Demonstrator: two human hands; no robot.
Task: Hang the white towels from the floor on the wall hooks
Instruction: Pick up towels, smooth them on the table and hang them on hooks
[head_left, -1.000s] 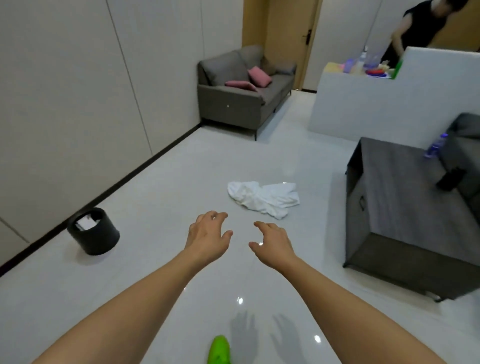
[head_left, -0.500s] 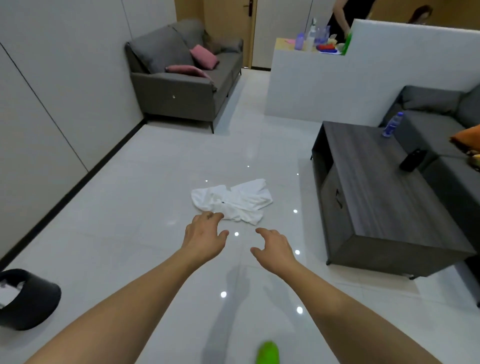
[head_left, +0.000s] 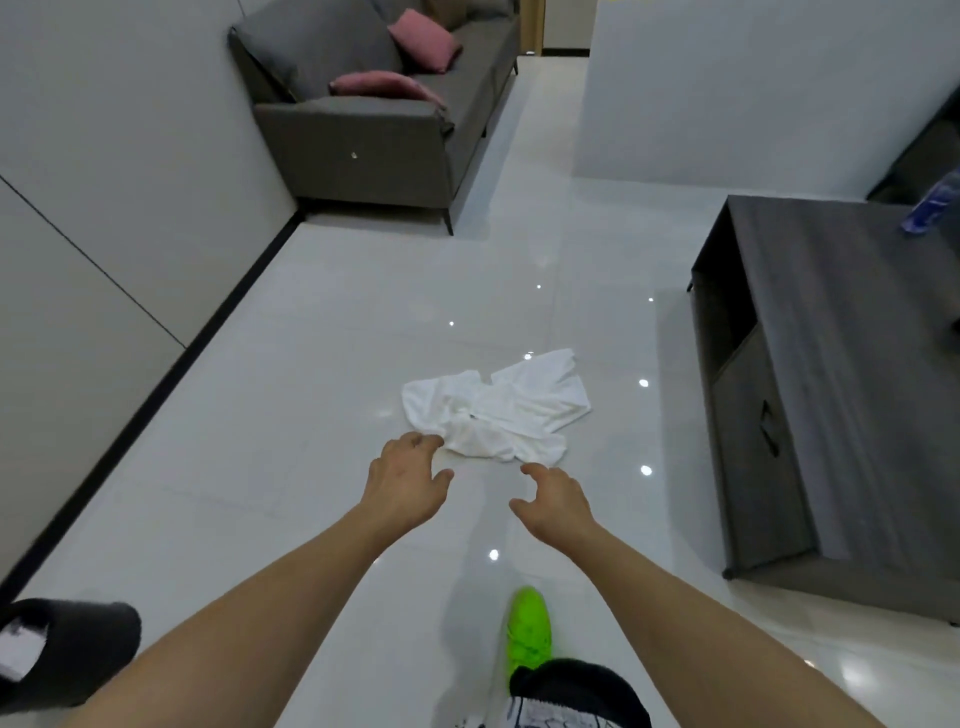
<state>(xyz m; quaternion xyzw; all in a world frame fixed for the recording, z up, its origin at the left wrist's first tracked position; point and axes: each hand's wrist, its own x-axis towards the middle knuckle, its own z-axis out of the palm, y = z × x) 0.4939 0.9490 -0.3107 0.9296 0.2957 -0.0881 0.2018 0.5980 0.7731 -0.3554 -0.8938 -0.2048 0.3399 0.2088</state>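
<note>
A crumpled heap of white towels (head_left: 501, 408) lies on the glossy white floor in the middle of the room. Both my arms reach forward over the floor. My left hand (head_left: 408, 480) hovers just short of the heap's near left edge, fingers loosely curled and holding nothing. My right hand (head_left: 553, 501) is a little further back, below the heap's near right corner, also loosely curled and empty. No wall hooks are in sight.
A dark grey coffee table (head_left: 831, 384) stands at the right. A grey sofa (head_left: 374, 119) with pink cushions sits against the far left wall. A black bin (head_left: 62, 654) is at the bottom left. My green shoe (head_left: 529, 629) steps forward below my hands.
I have walked closer: the towels now lie larger and nearer, just ahead of my hands. The bin slid to the bottom left, and my green shoe has stepped forward.
</note>
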